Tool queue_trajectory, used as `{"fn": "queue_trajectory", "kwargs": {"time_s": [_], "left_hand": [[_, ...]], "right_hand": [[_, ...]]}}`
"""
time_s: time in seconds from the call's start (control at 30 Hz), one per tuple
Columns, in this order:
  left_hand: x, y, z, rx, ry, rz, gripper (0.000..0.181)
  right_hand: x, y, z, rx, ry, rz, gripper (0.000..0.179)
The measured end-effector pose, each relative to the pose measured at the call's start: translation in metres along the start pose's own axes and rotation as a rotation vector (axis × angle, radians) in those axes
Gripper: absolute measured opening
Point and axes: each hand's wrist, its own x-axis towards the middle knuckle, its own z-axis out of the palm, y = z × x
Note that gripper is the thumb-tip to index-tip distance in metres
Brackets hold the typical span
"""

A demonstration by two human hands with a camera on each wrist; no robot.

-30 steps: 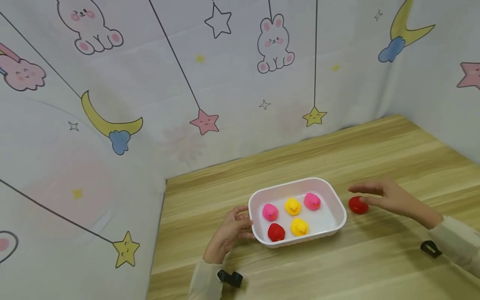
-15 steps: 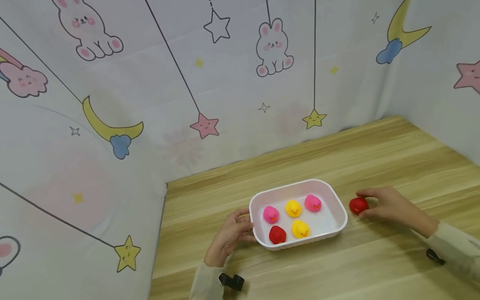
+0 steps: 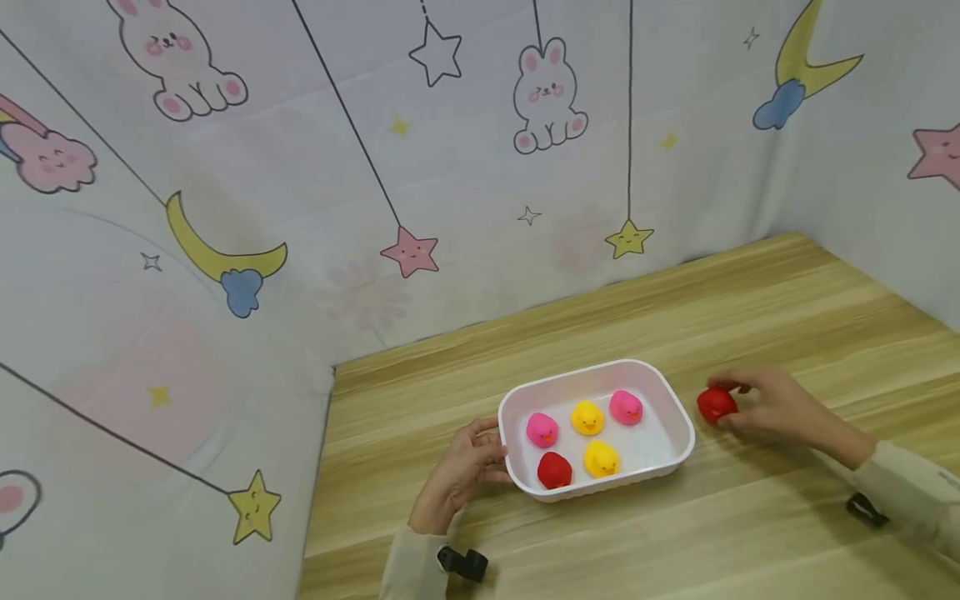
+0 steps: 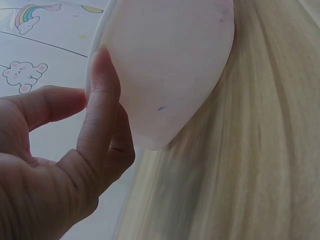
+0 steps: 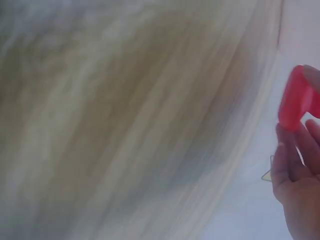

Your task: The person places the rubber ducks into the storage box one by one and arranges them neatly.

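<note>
My right hand (image 3: 776, 408) pinches a red rubber duck (image 3: 716, 405) between thumb and fingers, just right of the tray. In the right wrist view the red duck (image 5: 294, 100) sits between the thumb above and the fingers (image 5: 287, 155) below. A white rectangular tray (image 3: 678, 454) stands on the table, and my left hand (image 3: 468, 462) grips its left end. The left wrist view has that hand's fingers (image 4: 102, 75) at the rim and outer wall of the tray (image 4: 170, 65). Inside the tray are pink ducks (image 3: 542, 429), yellow ducks (image 3: 587, 417) and one red duck (image 3: 554, 471).
The wood-grain table (image 3: 600, 542) reaches back to a white cloth (image 3: 480, 167) printed with rabbits, stars and moons. More cloth hangs at the left and right sides. A black strap (image 3: 462, 564) is at the left cuff, another (image 3: 866, 510) by the right cuff.
My right hand has come down onto the red duck at the tray's right, its fingers closing round it, and the duck has tilted slightly. The left hand keeps its place on the tray.
</note>
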Motion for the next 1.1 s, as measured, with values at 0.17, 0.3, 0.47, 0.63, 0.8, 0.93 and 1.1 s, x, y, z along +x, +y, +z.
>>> {"fn": "queue_trajectory", "kwargs": {"time_s": [0.17,0.3,0.47,0.63,0.8,0.93,1.1], "left_hand": [[-0.002,-0.002,-0.001,0.003,0.001,0.005,0.059],[-0.002,-0.002,-0.002,0.000,-0.009,0.001,0.058],[-0.004,-0.003,-0.004,0.003,-0.014,0.000,0.058],[-0.003,-0.002,-0.005,0.004,-0.023,0.005,0.059],[-0.002,-0.001,-0.004,-0.001,-0.027,0.010,0.058],[-0.003,-0.002,-0.004,0.001,-0.021,-0.001,0.058],[-0.004,-0.003,-0.005,0.000,-0.019,-0.001,0.058]], "right_hand": [[-0.002,0.000,-0.002,0.132,0.067,0.045,0.054],[-0.002,-0.005,-0.006,0.230,0.060,0.130,0.053],[0.001,-0.012,-0.010,0.345,0.046,0.137,0.052],[0.005,-0.020,-0.015,0.416,0.042,0.088,0.053],[0.012,-0.028,-0.017,0.452,0.034,0.013,0.053],[0.018,-0.035,-0.015,0.476,0.001,-0.038,0.053],[0.027,-0.048,-0.017,0.430,-0.046,-0.044,0.051]]}}
